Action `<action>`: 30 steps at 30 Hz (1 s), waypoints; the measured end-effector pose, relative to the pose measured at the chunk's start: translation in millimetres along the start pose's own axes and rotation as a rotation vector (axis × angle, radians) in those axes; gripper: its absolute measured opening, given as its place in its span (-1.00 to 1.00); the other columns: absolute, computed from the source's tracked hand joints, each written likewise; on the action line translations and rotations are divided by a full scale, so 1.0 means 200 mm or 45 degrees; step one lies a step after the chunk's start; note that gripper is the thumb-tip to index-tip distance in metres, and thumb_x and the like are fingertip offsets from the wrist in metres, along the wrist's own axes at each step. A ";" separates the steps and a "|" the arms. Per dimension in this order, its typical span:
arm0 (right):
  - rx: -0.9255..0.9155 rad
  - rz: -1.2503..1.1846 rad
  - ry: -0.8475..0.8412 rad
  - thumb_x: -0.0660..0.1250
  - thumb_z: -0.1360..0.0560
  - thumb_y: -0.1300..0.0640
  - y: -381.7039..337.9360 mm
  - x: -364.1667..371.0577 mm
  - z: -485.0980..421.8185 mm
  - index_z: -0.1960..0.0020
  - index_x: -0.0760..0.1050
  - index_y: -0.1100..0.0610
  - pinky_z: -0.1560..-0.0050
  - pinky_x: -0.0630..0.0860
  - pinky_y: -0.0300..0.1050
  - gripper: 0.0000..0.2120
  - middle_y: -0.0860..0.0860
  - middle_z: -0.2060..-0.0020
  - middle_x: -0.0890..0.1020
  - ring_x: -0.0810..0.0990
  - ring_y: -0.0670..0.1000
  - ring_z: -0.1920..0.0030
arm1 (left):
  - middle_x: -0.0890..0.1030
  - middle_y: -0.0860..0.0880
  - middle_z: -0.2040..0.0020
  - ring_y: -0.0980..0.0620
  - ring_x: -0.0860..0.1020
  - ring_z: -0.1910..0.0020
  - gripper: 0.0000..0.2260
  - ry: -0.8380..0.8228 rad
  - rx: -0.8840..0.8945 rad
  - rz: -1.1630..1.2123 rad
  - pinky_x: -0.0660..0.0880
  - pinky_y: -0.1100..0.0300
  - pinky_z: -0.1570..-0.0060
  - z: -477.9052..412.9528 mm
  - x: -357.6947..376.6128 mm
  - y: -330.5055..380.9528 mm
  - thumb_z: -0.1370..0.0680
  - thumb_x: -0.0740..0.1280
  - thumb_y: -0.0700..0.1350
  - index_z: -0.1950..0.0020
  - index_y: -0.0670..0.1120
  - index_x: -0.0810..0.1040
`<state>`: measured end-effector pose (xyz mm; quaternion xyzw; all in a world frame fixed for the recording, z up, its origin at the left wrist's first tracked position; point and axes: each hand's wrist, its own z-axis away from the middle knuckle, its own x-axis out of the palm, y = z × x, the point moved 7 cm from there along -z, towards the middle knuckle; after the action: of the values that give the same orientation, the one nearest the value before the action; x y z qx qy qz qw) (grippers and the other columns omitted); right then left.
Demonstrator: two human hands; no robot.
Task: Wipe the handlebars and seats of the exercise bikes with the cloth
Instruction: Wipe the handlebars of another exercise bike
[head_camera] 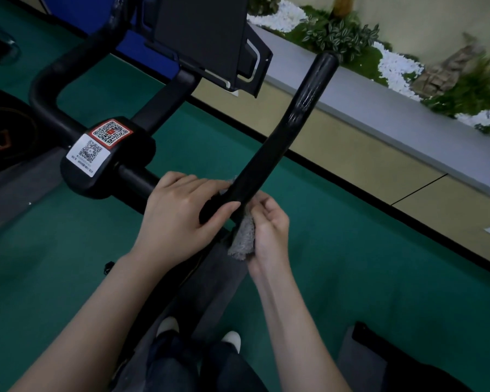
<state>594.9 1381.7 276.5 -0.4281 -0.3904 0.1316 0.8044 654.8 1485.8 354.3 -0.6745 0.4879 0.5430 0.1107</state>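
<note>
The exercise bike's black right handlebar (287,131) rises from its bend near me to a rounded tip at the upper right. My left hand (178,213) wraps over the bar at the bend, thumb across the front. A grey cloth (242,236) hangs under the bar just right of that hand. My right hand (269,230) grips the cloth from the right side, fingers curled, just below the bar. A bit of cloth also shows above the bar by my left fingers. The left handlebar (57,77) curves away at the upper left. No seat is in view.
The centre hub (108,157) carries two QR-code stickers. A black console screen (207,38) stands above it. Green carpet covers the floor. A low ledge (379,114) with plants and white pebbles runs along the right. Another black machine part (408,360) sits at the lower right.
</note>
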 end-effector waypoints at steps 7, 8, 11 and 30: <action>0.127 0.026 -0.009 0.17 -0.57 0.37 0.04 0.00 0.04 0.07 0.51 0.27 0.18 0.56 -0.22 -0.84 0.09 0.25 0.63 0.60 -0.03 0.24 | 0.65 0.05 0.15 0.00 0.60 0.16 -0.66 -0.042 -0.034 -0.055 0.35 0.11 0.04 0.00 0.01 0.01 -0.57 0.19 0.12 -0.07 -0.07 0.62; 0.134 -0.005 0.023 0.16 -0.57 0.39 0.02 0.00 0.03 0.06 0.51 0.29 0.20 0.56 -0.24 -0.84 0.10 0.26 0.62 0.60 -0.03 0.25 | 0.64 0.04 0.15 -0.01 0.59 0.16 -0.65 -0.067 -0.034 -0.071 0.35 0.10 0.06 0.00 0.01 0.01 -0.58 0.17 0.13 -0.08 -0.07 0.61; 0.099 -0.160 0.213 0.16 -0.57 0.38 -0.05 -0.02 -0.05 -0.04 0.53 0.34 0.10 0.59 -0.24 -0.83 0.12 0.15 0.65 0.64 -0.03 0.18 | 0.61 0.03 0.14 -0.03 0.57 0.13 -0.62 -0.120 -0.043 -0.075 0.36 0.10 0.08 -0.01 0.01 0.01 -0.57 0.15 0.14 -0.13 -0.08 0.60; -1.126 1.050 0.515 0.31 -0.49 0.39 -0.51 0.10 -0.09 0.03 0.61 0.32 -0.11 0.43 -0.30 -0.88 0.11 0.07 0.54 0.55 -0.02 -0.01 | 0.58 0.03 0.02 -0.02 0.56 0.06 -0.63 -0.221 -0.128 0.312 0.50 0.08 0.13 -0.22 0.07 0.00 -0.53 0.31 0.09 -0.28 -0.03 0.52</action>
<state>610.0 1321.0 361.6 -0.8512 -0.0512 0.1735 0.4928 682.2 1448.6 359.3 -0.5652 0.5272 0.6325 0.0515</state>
